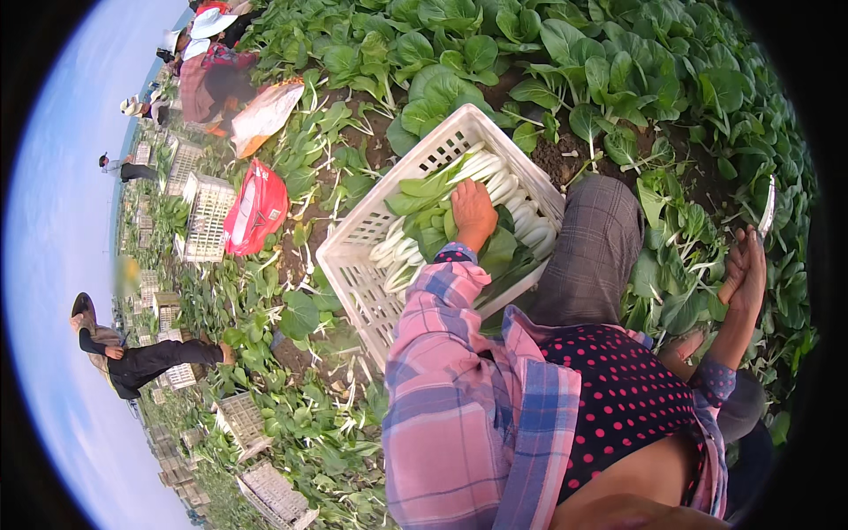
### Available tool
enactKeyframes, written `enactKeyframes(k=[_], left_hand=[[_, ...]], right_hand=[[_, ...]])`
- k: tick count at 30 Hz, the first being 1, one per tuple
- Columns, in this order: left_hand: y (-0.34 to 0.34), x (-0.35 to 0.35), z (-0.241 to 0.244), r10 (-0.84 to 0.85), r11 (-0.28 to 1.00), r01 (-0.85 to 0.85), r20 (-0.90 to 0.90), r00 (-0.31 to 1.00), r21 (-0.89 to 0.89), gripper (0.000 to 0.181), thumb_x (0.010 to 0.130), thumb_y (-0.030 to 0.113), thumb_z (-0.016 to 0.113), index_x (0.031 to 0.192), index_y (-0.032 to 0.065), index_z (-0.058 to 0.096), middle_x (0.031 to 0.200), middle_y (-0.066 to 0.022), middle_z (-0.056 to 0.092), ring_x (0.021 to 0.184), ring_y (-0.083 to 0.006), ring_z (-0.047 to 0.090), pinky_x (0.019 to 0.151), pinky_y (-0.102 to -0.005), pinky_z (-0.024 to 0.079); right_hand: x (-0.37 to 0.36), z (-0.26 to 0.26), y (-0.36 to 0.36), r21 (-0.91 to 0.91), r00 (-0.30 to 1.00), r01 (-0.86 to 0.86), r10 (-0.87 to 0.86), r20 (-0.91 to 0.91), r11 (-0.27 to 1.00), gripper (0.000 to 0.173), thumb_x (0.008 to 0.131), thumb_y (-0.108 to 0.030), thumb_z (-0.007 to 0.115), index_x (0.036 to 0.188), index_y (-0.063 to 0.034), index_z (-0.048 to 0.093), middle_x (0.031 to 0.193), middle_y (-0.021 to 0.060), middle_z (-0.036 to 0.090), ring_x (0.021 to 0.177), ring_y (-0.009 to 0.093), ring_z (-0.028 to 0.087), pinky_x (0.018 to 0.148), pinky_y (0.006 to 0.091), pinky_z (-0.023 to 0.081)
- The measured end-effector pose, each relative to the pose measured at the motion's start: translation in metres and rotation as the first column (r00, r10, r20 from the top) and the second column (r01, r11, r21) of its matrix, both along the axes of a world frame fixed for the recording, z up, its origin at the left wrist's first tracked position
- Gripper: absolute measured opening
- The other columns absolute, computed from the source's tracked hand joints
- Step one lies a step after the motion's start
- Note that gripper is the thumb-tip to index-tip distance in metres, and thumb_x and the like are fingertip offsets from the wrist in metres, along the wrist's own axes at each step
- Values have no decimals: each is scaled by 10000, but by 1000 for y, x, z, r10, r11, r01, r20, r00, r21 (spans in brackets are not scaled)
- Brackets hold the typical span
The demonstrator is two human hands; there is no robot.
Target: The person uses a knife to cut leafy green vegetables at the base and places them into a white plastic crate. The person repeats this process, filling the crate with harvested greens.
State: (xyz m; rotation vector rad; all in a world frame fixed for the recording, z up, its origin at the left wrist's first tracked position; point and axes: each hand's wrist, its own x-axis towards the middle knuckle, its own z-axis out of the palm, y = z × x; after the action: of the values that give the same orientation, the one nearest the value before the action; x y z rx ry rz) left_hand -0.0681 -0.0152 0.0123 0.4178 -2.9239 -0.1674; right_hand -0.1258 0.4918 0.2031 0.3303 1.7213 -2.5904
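Observation:
A white plastic crate (pixel 344 275) holds bok choy (pixel 487 169) with white stalks and green leaves, laid in rows. Inside it, my left hand (pixel 474 211) rests on the leafy greens beside the stalks, fingers bent; the fingertips are hidden, so whether it grips a plant cannot be told. Off to the right, my right hand (pixel 745 268) is closed around the light brown handle of a knife (pixel 768 205), whose narrow, slightly curved blade points away from my body. My knee in checked trousers is against the crate's right side.
Dense growing bok choy (pixel 596 59) stands beyond the crate and at right. Cut plants lie on the soil at left, with a red bag (pixel 257 209), a white sack (pixel 268 116) and several more crates (pixel 209 215). A person (pixel 132 351) stands far left; others crouch at upper left.

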Motion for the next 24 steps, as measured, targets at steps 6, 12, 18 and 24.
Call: enactKeyframes(k=[6, 12, 18, 24], left_hand=[[-8, 3, 15, -24, 996, 22, 19, 1000, 91, 444, 682, 113, 653, 1111, 68, 547, 1061, -123, 488, 1059, -302, 454, 881, -403, 353], [-7, 22, 82, -163, 987, 163, 52, 985, 11, 833, 613, 385, 808, 1307, 73, 469, 1330, -147, 420, 1275, -327, 357, 1059, -451, 254], [-13, 42, 104, 71, 991, -49, 184, 980, -122, 1053, 668, 673, 671, 1483, 139, 273, 1535, -193, 184, 1429, -414, 44, 1109, -611, 5], [-33, 60, 7, 190, 981, -193, 133, 973, 8, 1127, 674, 739, 618, 1520, 179, 124, 1557, -202, 89, 1431, -420, 11, 1086, -638, -19]], right_hand=[[-15, -48, -7, 13, 995, 89, -89, 53, 996, 231, 931, -236, 610, 1124, -118, 559, 880, -40, 577, 510, -6, 386, 358, 139, 272], [-16, -66, -16, 42, 994, 5, -9, 106, 999, 234, 918, -253, 627, 1108, -140, 548, 865, -45, 560, 511, -5, 395, 361, 147, 274], [-23, -77, 7, 64, 990, 74, -81, 115, 995, 237, 912, -262, 634, 1090, -139, 537, 857, -42, 549, 504, 4, 398, 367, 148, 285], [-23, -108, 15, 45, 985, 89, -94, 147, 995, 235, 897, -264, 650, 1045, -132, 523, 837, -36, 533, 504, 16, 401, 365, 155, 311]])
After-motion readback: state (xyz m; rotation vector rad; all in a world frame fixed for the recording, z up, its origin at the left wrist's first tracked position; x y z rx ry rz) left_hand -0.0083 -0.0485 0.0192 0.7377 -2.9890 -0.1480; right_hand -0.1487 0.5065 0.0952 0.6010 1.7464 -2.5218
